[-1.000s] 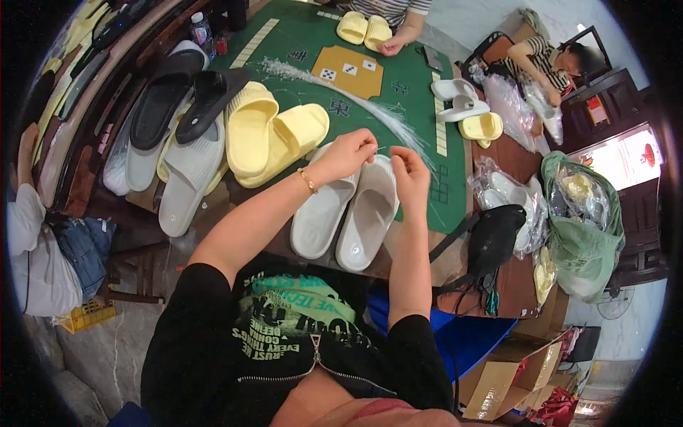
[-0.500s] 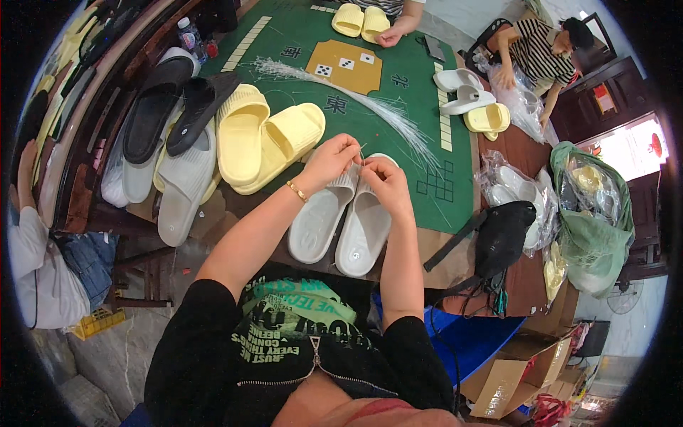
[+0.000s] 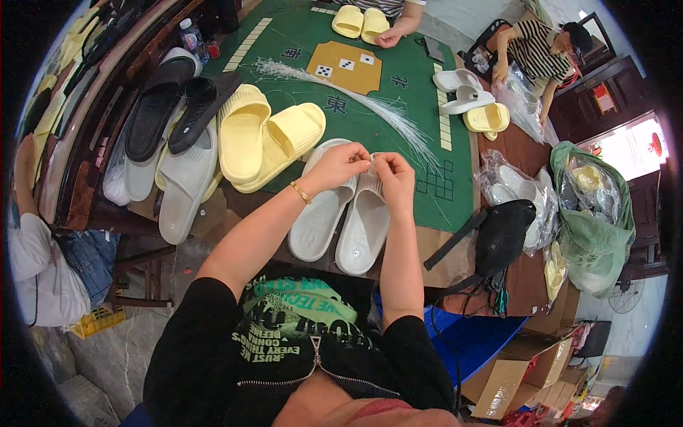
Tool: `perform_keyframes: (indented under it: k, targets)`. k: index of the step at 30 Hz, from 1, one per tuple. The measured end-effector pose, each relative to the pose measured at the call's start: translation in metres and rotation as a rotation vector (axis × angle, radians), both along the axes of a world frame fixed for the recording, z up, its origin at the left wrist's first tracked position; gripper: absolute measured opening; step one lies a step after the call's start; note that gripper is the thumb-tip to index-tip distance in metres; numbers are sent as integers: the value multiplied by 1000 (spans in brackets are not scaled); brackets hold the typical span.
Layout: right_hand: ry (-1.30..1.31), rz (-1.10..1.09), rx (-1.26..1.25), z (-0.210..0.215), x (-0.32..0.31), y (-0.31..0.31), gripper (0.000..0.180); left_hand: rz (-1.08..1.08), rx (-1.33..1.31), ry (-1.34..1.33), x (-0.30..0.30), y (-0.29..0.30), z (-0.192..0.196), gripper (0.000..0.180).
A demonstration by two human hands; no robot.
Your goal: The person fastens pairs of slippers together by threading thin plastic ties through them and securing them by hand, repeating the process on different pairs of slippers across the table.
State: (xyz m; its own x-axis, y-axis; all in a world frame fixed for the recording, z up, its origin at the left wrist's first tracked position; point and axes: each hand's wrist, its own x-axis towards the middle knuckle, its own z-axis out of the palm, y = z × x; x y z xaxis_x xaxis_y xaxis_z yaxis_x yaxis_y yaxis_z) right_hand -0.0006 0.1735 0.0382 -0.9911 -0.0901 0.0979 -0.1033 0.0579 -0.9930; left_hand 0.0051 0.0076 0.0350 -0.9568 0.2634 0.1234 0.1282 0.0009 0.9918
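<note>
A pair of light grey slide sandals stands in front of me at the table's near edge, the left slide beside the right slide, open heels toward me. My left hand is closed in a pinch over the straps. Close to its fingertips, my right hand pinches too, above the right slide's strap. A thin clear strand runs between the fingertips, barely visible. Beyond my hands, a bundle of thin clear plastic strands lies across the green table mat.
Yellow slides, grey slides and black slides are piled at left. Across the table, a person's hand is near yellow slides. At right are a black bag, bagged slides, a green sack and another person handling plastic bags.
Both hands have shifted slightly right above the straps, and the left slide's toe shows more. The person at far right has moved their hands over the plastic bag.
</note>
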Motion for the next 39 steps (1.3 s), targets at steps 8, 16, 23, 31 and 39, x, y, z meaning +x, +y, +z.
perform_keyframes:
  k: [8,16,23,31,39]
  targets:
    - [-25,-114,-252,-5,-5,4,8,24,-100,28,-1,2,-3,9]
    - [-23,46,14,2,1,1,7,36,-81,-1,2,1,-1,10]
    - [-71,-101,-288,-7,-5,8,7,-8,29,-30,1,1,-3,9]
    - [-41,-21,-132,-1,0,0,6,21,30,30,4,2,-3,10]
    - [-43,-94,-321,-14,-6,9,8,12,-45,4,7,4,1,10]
